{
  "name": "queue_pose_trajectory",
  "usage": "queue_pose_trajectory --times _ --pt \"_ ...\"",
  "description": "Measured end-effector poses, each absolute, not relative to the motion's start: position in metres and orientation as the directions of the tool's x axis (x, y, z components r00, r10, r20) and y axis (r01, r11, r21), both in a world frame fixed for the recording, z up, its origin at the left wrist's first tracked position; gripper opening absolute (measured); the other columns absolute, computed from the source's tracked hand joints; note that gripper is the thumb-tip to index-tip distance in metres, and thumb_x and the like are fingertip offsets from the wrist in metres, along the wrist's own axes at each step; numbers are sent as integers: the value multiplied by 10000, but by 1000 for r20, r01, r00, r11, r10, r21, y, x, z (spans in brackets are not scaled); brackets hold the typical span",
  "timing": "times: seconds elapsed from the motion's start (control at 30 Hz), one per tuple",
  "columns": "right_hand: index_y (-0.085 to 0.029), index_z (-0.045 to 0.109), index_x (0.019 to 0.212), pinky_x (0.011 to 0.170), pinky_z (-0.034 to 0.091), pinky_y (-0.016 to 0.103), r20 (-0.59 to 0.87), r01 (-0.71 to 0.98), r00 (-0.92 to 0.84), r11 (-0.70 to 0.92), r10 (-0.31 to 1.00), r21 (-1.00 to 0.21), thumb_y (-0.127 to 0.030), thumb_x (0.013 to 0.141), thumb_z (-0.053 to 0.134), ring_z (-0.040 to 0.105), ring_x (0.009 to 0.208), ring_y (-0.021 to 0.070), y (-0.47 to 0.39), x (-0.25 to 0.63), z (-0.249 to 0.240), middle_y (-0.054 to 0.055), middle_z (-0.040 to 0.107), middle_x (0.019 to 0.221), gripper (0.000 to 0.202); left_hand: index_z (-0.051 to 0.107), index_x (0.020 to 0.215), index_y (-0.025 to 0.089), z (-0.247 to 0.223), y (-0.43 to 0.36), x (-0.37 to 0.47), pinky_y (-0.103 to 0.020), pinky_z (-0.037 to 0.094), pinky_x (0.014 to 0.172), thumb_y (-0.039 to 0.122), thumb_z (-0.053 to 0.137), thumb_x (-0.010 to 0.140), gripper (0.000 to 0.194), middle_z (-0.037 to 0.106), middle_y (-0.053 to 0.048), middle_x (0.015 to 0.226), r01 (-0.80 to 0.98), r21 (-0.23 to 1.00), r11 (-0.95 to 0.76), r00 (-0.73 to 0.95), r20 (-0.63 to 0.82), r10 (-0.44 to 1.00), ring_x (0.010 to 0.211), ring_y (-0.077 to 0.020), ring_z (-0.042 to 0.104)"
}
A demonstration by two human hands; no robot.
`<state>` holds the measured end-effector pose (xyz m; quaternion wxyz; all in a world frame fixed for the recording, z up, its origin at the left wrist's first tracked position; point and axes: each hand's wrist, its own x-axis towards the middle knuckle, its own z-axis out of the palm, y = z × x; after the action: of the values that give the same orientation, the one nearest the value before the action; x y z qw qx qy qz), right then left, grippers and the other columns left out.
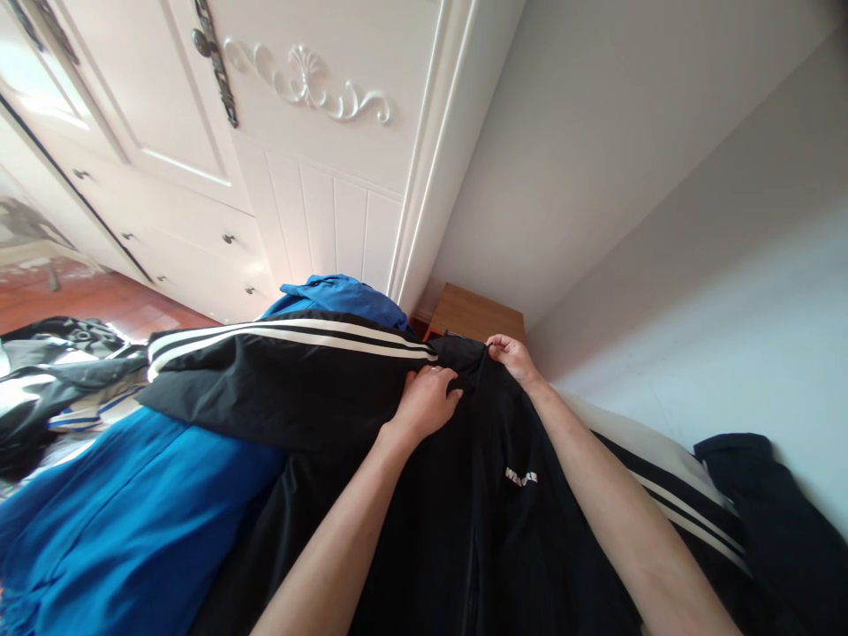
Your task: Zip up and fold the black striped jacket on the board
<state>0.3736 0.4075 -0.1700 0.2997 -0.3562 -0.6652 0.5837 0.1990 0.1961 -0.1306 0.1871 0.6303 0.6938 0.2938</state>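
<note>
A black jacket with white double stripes along its sleeves lies spread out in front of me, its collar at the far end. White lettering shows on its chest. My right hand pinches the right edge of the collar. Just left of the collar, my left hand is closed on the jacket's fabric, fingers curled and their tips partly hidden. One striped sleeve stretches to the left over a blue garment. The other sleeve runs right, behind my right forearm, toward the wall.
A white wardrobe with dark knobs and carved trim stands ahead. Beside it is a wooden box-like piece against the grey wall. Piled clothes lie at the left, near the reddish floor.
</note>
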Motion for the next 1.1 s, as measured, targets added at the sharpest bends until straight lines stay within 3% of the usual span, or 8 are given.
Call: queue_pose_trajectory --times 0.47,0.63,0.8,1.1 --pt "-213 700 1029 781 543 328 -121 178 -657 -2 744 -984 -531 582 893 698 777 192 402 373 -170 48 748 917 582 670 1149 201 -130 196 198 -409 423 976 286 598 925 250 702 -78 1206 760 648 38 -130 95 987 1187 -270 591" --pt "-190 707 1028 815 542 344 -77 224 -670 102 738 -969 -577 580 875 694 855 211 404 370 -171 86 750 987 615 672 1137 199 -131 196 198 -421 426 967 283 597 922 243 705 -73 1195 757 652 29 -128 105 986 1181 -277 592" --pt "-182 703 976 805 514 336 -2 270 -641 223 768 -937 -583 585 846 663 841 198 401 368 -171 79 726 966 579 671 1141 206 -132 196 198 -424 416 971 284 594 924 243 703 -78 1205 757 653 28 -126 103 987 1191 -283 585" --pt "-189 606 829 670 462 288 -3 293 -615 225 789 -929 -555 545 848 565 684 147 399 365 -169 9 616 755 523 676 1151 198 -130 197 197 -415 417 978 281 585 929 253 704 -82 1207 759 650 25 -115 96 989 1193 -278 588"
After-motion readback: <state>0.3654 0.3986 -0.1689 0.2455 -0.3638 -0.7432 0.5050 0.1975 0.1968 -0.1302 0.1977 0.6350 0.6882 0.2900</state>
